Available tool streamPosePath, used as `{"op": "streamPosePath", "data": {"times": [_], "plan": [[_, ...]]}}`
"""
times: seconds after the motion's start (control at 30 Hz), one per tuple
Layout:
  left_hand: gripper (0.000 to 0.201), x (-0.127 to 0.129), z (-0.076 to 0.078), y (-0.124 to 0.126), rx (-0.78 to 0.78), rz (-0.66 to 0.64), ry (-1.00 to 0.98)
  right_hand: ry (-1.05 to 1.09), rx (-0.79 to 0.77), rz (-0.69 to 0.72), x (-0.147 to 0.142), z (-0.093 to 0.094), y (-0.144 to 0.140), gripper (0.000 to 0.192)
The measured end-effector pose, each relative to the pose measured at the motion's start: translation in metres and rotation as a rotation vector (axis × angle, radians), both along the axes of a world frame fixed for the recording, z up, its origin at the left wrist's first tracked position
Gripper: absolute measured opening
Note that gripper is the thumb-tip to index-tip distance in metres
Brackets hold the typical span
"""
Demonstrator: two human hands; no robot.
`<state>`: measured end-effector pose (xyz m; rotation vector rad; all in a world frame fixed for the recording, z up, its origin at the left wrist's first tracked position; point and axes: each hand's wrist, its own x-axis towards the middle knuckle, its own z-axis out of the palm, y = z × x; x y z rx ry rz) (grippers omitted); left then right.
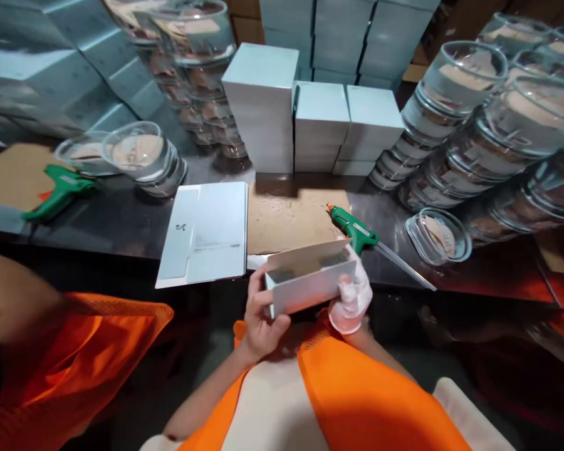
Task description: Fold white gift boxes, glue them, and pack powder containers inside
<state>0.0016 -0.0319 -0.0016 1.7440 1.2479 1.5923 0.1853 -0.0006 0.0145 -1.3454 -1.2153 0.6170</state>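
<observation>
Between my two hands is a white cardboard box (314, 291), folded up with its long top side gaping. My left hand (264, 313) is bare and grips the box's left end, thumb below and fingers along the side. A white glove covers my right hand (355, 291), which clasps the right end. Just beyond that hand a green glue gun (355, 227) lies with its orange tip on a brown cardboard sheet (294, 216) and a clear glue stick trailing behind. Flat white box blanks (219, 232) lie stacked to the left of the sheet.
Finished-looking white boxes (263, 113) stand at the back. Tall stacks of clear round containers (444, 94) rise on the right, more (138, 156) on the left. Another green glue gun (59, 191) lies at far left. A person in an orange vest (94, 351) is close on my left.
</observation>
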Motion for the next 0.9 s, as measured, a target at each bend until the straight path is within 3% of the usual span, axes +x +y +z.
{"op": "streamPosePath", "data": {"times": [0.1,0.23,0.3,0.43,0.5,0.57,0.73,0.83,0.9], "plan": [[0.048,0.001,0.012,0.006,0.001,-0.094,0.061,0.197,0.090,-0.095,-0.006,0.006,0.003,0.050],[0.037,-0.021,0.022,0.012,0.146,-0.177,0.270,0.127,0.049,-0.010,0.015,0.011,0.004,0.050],[0.031,-0.038,0.022,0.015,0.177,-0.065,0.227,-0.092,-0.111,-0.055,0.039,0.016,0.009,0.043],[0.031,-0.062,0.014,0.022,0.121,0.185,0.125,-0.490,-0.571,-0.195,0.081,0.023,0.040,0.048],[0.034,-0.065,0.010,0.025,0.101,0.213,0.143,-0.443,-0.731,-0.222,0.089,0.021,0.058,0.043],[0.036,-0.061,0.008,0.027,0.082,0.199,0.143,-0.295,-0.786,-0.243,0.089,0.014,0.069,0.037],[0.030,-0.040,0.005,0.031,0.082,0.157,0.023,0.057,-0.608,-0.234,0.076,0.001,0.063,0.025],[0.030,-0.026,0.007,0.039,0.021,0.154,-0.010,0.172,-0.422,-0.299,0.068,0.010,0.050,0.039],[0.032,-0.017,0.012,0.046,-0.038,0.139,-0.007,0.258,-0.269,-0.263,0.064,0.025,0.041,0.045]]}}
